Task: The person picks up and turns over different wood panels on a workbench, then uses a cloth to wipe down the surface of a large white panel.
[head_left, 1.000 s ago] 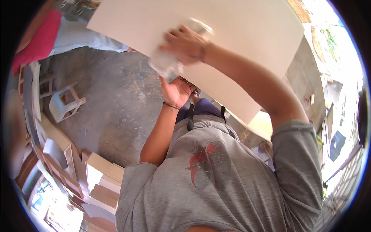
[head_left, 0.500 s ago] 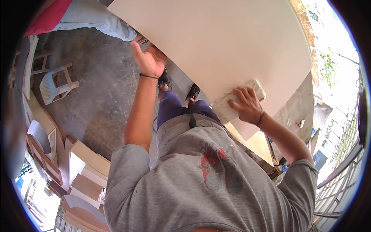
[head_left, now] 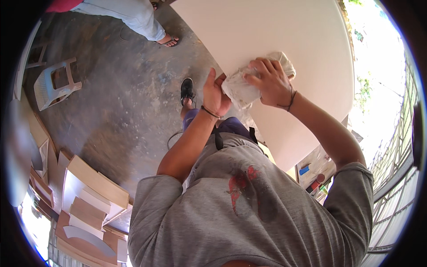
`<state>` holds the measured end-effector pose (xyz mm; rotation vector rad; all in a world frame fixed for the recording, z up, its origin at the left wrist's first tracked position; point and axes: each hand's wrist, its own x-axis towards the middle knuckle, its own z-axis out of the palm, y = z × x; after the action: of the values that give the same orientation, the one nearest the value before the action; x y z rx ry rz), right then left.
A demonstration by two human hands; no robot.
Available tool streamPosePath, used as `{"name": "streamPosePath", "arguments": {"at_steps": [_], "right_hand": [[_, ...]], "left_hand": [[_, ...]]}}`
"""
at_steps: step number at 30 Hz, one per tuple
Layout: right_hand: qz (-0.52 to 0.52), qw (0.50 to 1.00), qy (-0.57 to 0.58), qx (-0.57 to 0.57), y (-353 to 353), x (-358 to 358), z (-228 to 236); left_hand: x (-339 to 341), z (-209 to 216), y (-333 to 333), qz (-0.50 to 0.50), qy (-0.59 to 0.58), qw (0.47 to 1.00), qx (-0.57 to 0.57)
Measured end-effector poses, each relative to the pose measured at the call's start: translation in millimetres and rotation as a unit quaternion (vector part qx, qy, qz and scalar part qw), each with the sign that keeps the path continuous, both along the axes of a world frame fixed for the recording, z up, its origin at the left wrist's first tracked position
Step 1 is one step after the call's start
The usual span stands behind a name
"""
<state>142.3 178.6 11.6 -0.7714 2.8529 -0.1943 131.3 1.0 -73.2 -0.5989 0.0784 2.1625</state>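
My right hand [head_left: 272, 82] grips a crumpled off-white cloth [head_left: 240, 89], its fingers pressed on top. The cloth lies over the near edge of a large pale board [head_left: 307, 44], and its loose end hangs past that edge. Close beside this end is my left hand [head_left: 216, 95], palm turned up and thumb raised apart from the fingers. The fingertips of the left hand are partly hidden near the board's edge and the cloth, so whether they touch either cannot be seen.
Another person's leg and sandalled foot [head_left: 168, 41] stand at the upper left. A plastic stool [head_left: 58, 82] sits on the stained floor [head_left: 120, 89]. Wooden furniture parts [head_left: 93, 182] are stacked at lower left. Small items, including a blue one [head_left: 304, 170], lie below the board at right.
My right hand has moved the cloth left and farther away, to the board's edge. My left hand has shifted right, close to the cloth. More of the other person's foot shows.
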Motion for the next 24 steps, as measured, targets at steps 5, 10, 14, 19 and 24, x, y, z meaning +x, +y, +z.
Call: {"name": "streamPosePath", "arguments": {"at_steps": [5, 10, 14, 19, 24], "right_hand": [[0.005, 1.000, 0.022, 0.006, -15.4, -57.2, -2.4], [0.012, 0.999, 0.029, 0.013, -16.3, -68.9, 1.3], [0.013, 0.999, 0.047, 0.002, -22.0, -88.9, -1.9], [-0.014, 0.999, 0.033, -0.009, -41.0, -122.9, 2.3], [-0.016, 0.999, -0.015, 0.026, -11.4, -65.3, 6.6]], "left_hand": [[0.3, -3.6, 2.9, 0.054, 0.047, 0.997, -0.032], [7.3, 2.6, 9.0, 0.057, 0.052, 0.996, -0.048], [17.2, -11.5, 12.3, 0.035, 0.054, 0.997, -0.050], [3.1, -14.1, 3.4, 0.007, 0.084, 0.995, -0.055], [-41.5, -15.7, -15.6, 0.129, 0.169, 0.938, -0.274]]}}
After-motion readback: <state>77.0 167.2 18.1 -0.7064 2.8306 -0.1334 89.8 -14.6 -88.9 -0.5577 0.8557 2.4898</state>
